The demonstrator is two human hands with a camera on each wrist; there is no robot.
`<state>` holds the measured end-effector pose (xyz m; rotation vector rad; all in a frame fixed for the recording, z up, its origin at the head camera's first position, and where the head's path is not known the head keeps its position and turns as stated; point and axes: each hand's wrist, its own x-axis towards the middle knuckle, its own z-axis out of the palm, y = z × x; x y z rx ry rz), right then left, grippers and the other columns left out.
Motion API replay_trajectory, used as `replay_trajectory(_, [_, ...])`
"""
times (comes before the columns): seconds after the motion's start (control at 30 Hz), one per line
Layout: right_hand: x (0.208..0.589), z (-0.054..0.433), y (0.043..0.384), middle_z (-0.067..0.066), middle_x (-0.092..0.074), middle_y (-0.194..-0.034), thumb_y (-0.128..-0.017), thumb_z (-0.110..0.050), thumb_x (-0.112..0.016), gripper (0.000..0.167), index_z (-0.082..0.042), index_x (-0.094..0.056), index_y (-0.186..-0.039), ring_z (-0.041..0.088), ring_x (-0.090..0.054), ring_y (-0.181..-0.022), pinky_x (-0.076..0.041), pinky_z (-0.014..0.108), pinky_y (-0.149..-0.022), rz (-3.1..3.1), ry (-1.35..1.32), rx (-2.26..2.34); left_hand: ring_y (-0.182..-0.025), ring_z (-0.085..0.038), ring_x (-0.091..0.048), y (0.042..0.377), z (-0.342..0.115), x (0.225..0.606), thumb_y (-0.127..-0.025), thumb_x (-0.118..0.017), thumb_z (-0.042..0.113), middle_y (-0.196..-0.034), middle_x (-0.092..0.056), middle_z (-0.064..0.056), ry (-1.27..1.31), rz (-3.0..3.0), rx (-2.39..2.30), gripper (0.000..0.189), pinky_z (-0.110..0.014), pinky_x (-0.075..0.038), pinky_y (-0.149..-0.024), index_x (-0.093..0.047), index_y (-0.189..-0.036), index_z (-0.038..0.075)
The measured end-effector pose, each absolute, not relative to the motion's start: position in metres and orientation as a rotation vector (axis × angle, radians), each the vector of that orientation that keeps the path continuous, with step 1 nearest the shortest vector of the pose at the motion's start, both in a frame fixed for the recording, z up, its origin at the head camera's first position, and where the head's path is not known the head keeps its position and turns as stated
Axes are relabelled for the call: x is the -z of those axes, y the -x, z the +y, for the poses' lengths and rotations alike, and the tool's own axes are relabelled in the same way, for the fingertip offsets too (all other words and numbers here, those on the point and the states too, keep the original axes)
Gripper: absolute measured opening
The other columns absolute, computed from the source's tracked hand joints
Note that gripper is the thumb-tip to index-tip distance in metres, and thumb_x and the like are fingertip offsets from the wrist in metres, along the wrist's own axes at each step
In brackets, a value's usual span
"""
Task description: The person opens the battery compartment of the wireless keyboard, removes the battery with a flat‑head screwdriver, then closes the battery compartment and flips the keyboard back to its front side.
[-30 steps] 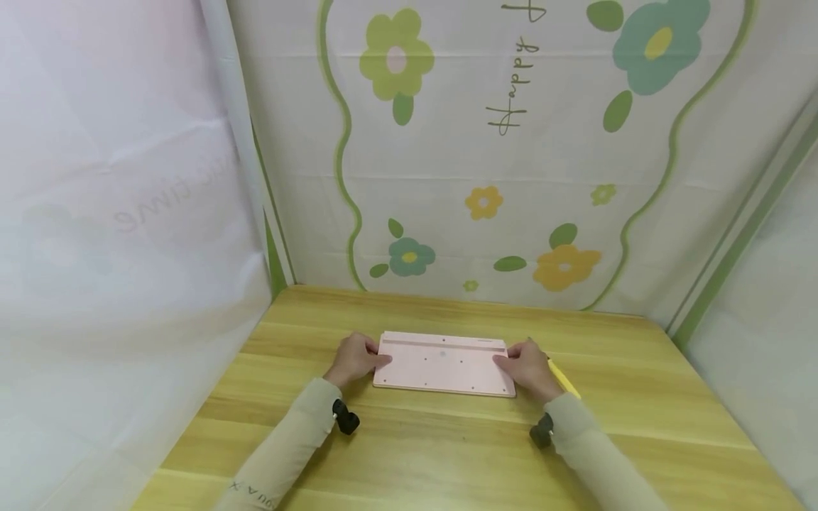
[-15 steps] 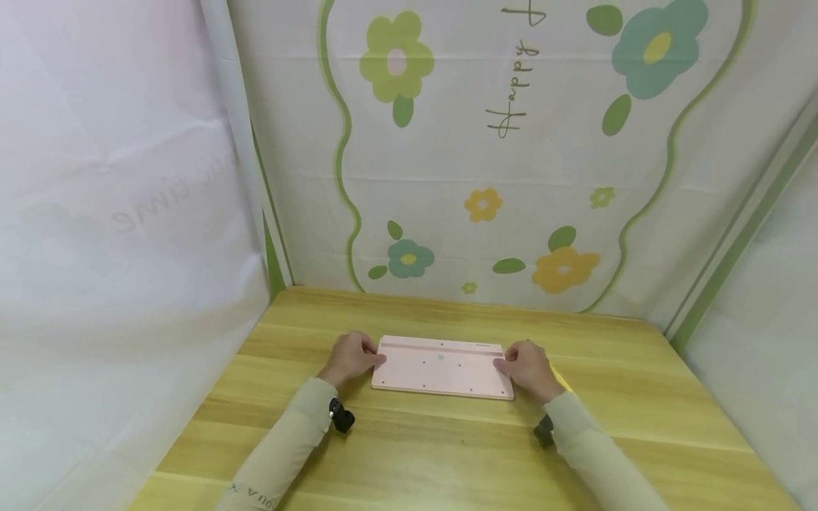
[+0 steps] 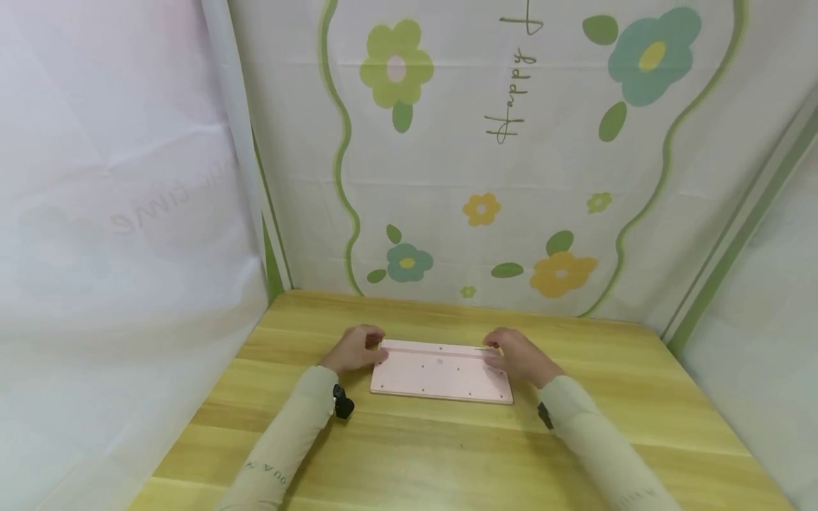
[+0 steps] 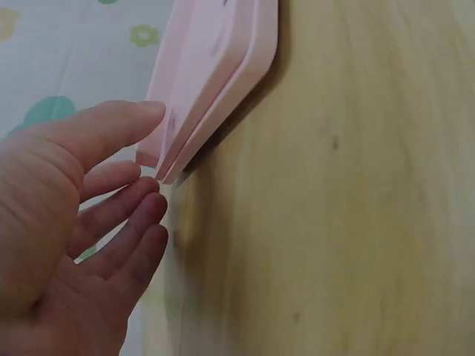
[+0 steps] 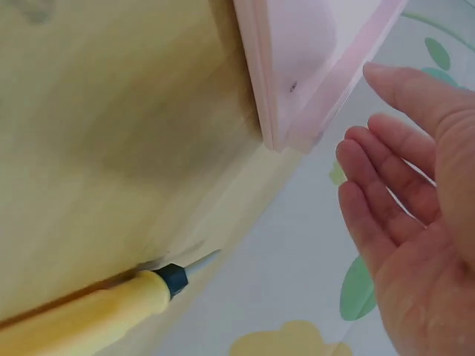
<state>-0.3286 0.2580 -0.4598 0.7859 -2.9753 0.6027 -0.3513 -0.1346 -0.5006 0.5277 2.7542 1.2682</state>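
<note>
A flat pink keyboard [image 3: 441, 375] lies with its screw-dotted underside up on the wooden table. At its left end is my left hand [image 3: 354, 349], the thumb at the edge and the fingers loosely bent near the far corner. In the left wrist view the fingers of my left hand [image 4: 96, 208] are spread and no firm pinch shows; whether they touch cannot be told. My right hand [image 3: 519, 353] is over the right end. The right wrist view shows that right hand [image 5: 415, 200] with relaxed fingers, apart from the keyboard [image 5: 304, 59].
A yellow-handled screwdriver [image 5: 96, 319] lies on the table to the right of the keyboard; in the head view the right arm hides it. Printed cloth walls [image 3: 447, 156] stand behind and beside the wooden table [image 3: 447, 461].
Both hands gripped the keyboard's ends before; now their fingers have loosened. The right hand has moved inward and up off its edge. The keyboard stays nearly in place.
</note>
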Motion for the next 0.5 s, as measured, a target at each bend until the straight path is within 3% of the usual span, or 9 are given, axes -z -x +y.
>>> replay_trajectory(0.23, [0.465, 0.251, 0.339, 0.009, -0.074, -0.103, -0.093, -0.003, -0.079, 0.015, -0.002, -0.077, -0.108, 0.022, -0.068, -0.095, -0.06, 0.04, -0.086, -2.987, -0.834, -0.511, -0.114, -0.026, -0.067, 0.353, -0.127, 0.507, -0.096, -0.079, 0.013, -0.124, -0.073, -0.013, -0.526, 2.727, -1.336, 0.035, -0.047, -0.056, -0.103, -0.072, -0.128, 0.001])
replay_trajectory(0.5, [0.468, 0.25, 0.346, 0.006, -0.073, -0.096, -0.093, -0.001, -0.078, 0.008, -0.006, -0.078, -0.099, 0.014, -0.063, -0.087, -0.059, 0.033, -0.079, -2.942, -0.885, -0.464, -0.112, -0.028, -0.068, 0.353, -0.127, 0.506, -0.095, -0.079, 0.011, -0.121, -0.074, -0.014, -0.482, 2.697, -1.419, 0.031, -0.047, -0.056, -0.101, -0.074, -0.124, 0.0])
